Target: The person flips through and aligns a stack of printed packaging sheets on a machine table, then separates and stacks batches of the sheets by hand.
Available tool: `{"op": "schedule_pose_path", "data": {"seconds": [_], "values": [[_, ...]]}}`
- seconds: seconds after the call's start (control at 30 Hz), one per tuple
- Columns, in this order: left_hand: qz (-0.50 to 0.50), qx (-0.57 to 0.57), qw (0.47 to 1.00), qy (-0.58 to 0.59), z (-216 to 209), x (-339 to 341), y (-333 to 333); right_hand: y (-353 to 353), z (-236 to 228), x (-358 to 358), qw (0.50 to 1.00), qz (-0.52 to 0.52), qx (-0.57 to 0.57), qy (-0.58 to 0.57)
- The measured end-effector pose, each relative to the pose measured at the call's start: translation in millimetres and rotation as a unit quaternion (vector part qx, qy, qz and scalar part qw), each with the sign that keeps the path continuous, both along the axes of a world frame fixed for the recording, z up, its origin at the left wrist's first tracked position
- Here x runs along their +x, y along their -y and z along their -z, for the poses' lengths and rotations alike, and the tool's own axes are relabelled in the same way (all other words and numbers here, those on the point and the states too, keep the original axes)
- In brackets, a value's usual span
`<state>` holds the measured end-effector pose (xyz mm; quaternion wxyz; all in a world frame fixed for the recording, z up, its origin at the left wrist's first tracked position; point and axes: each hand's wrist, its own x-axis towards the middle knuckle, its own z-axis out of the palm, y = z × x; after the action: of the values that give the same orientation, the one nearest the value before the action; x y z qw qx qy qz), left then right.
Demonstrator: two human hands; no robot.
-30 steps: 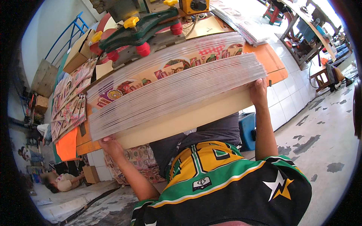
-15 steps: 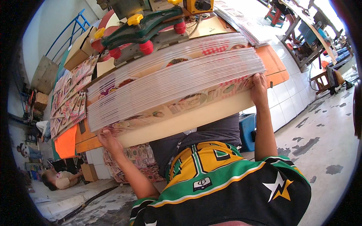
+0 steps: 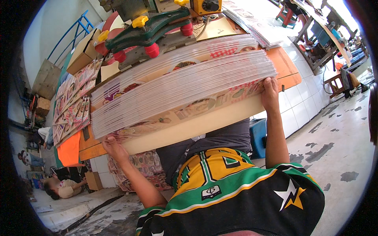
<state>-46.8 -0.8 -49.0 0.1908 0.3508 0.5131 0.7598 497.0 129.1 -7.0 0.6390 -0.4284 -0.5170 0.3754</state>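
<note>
A wide, fanned stack of clear plastic sheets (image 3: 181, 86) with printed food pictures spreads across the worktable in front of me. The sheets overlap in steps, so their edges form many pale parallel lines. My left hand (image 3: 115, 148) pinches the near left corner of the closest printed sheet (image 3: 197, 108), fingertips partly hidden. At its near right corner, my right hand (image 3: 270, 93) grips the same edge, thumb on top. Along the near side, between my hands, runs a plain cream-coloured strip (image 3: 201, 128); whether it is board or part of the sheet I cannot tell.
Behind the stack stands a green metal clamp bar (image 3: 151, 35) with yellow knobs and red feet. Bundles of printed packaging (image 3: 73, 102) and a cardboard box (image 3: 83, 49) lie left. The orange tabletop (image 3: 290, 70) ends at right. A blue container (image 3: 258, 137) sits beside my legs.
My hands and the sheets stay practically where they were. In the background at far left, a seated person has shifted slightly.
</note>
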Motion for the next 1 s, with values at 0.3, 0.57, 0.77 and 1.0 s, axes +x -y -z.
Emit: {"op": "schedule_pose_path", "data": {"seconds": [0.3, 0.57, 0.77, 1.0], "values": [[0.020, -0.007, 1.000, -0.021, -6.9, 8.8, -0.4, -1.0, -75.5, 8.7, 0.954, 0.171, 0.248, -0.016], [0.032, 0.011, 0.999, -0.028, -14.5, 16.0, -1.8, 100.0, -231.6, 54.1, 0.759, -0.498, 0.416, 0.063], [0.018, 0.007, 0.999, 0.027, -16.2, 16.7, 0.3, 115.1, -266.4, -37.7, 0.540, -0.770, 0.307, 0.145], [0.001, -0.002, 1.000, -0.021, -7.9, 11.8, -3.7, 107.8, -269.0, -62.0, 0.507, -0.767, 0.327, 0.219]]}}
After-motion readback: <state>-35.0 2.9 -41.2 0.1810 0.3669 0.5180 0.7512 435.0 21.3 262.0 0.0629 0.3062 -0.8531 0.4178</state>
